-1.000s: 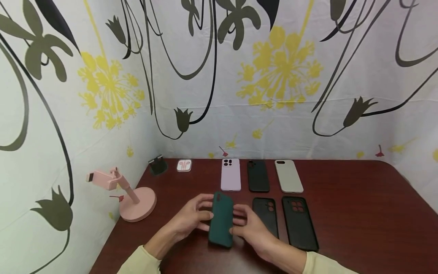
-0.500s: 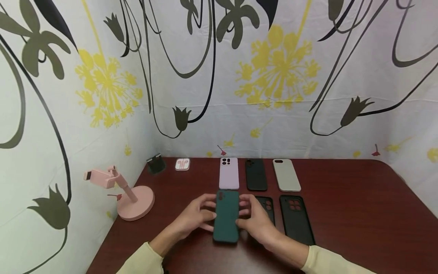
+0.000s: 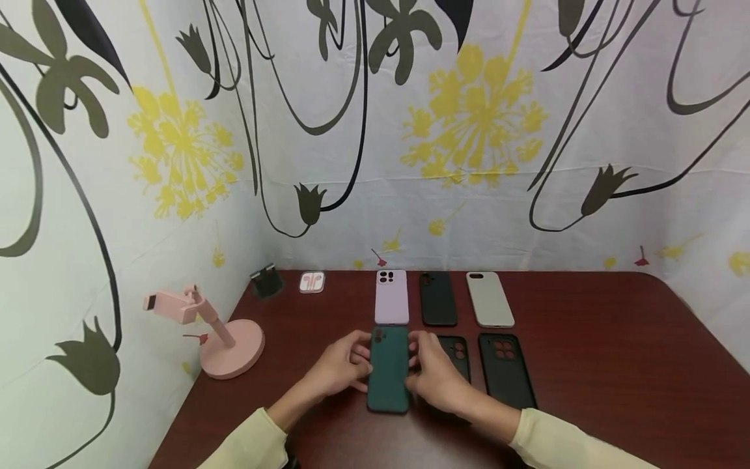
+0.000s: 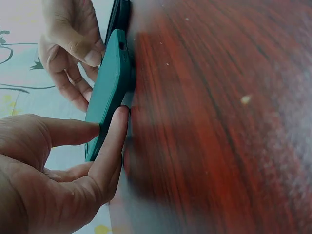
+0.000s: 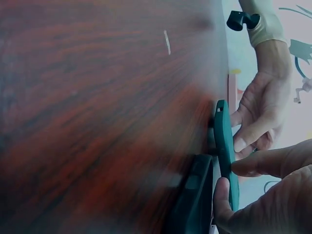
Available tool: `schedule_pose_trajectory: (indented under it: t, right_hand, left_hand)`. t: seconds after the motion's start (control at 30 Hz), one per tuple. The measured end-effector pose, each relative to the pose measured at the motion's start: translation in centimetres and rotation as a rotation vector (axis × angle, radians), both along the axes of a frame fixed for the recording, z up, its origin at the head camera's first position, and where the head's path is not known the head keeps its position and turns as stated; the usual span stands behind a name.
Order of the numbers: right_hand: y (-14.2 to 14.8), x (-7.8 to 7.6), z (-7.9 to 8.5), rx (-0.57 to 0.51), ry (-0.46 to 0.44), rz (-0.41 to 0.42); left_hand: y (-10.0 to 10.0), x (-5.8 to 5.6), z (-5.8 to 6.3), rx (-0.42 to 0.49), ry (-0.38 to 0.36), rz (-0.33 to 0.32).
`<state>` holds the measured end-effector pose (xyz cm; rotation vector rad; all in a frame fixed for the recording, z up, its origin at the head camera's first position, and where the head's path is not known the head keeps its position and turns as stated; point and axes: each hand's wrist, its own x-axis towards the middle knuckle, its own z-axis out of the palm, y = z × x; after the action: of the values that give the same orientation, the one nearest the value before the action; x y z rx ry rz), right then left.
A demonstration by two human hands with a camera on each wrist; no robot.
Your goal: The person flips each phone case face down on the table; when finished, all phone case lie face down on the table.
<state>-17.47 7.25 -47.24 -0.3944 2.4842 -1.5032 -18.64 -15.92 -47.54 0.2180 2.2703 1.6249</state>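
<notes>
A dark green phone case (image 3: 388, 374) lies back side up just in front of the lilac phone case (image 3: 392, 303), low over the table. My left hand (image 3: 338, 366) pinches its left long edge, thumb on top and fingers beneath, as the left wrist view shows. On the opposite edge my right hand (image 3: 438, 374) grips it between thumb and fingers. The right wrist view shows the green case (image 5: 224, 141) edge-on, beside a black phone case (image 5: 195, 195). In the head view, my right hand covers part of that black case (image 3: 459, 355).
Behind are a dark phone case (image 3: 438, 306) and a pale grey one (image 3: 491, 303). Another black case (image 3: 506, 371) lies to the right. At left stand a pink phone stand (image 3: 233, 352), an earphone box (image 3: 312, 282) and a small dark object (image 3: 267, 280).
Both hands have brought the green case slightly right, turned it straight and lined it up below the lilac case. Over the last half second it has barely shifted.
</notes>
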Motion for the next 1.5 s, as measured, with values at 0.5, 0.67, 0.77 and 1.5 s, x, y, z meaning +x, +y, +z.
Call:
schedule_pose_trajectory:
  t: [0.5, 0.67, 0.77, 1.5]
  right_hand:
    - [-0.5, 0.0, -0.1, 0.165, 0.035, 0.070]
    - [-0.5, 0.0, 0.0, 0.216, 0.039, 0.086]
    - [-0.6, 0.1, 0.0, 0.243, 0.036, 0.088]
    - [5.8, 1.1, 3.7, -0.083, -0.361, 0.007]
  left_hand:
    - [0.4, 0.1, 0.1, -0.118, 0.067, -0.017]
    - [0.6, 0.0, 0.1, -0.200, 0.105, -0.027]
    - [0.8, 0.0, 0.0, -0.229, 0.116, -0.023]
    - [0.3, -0.2, 2.6, -0.167, 0.092, -0.018]
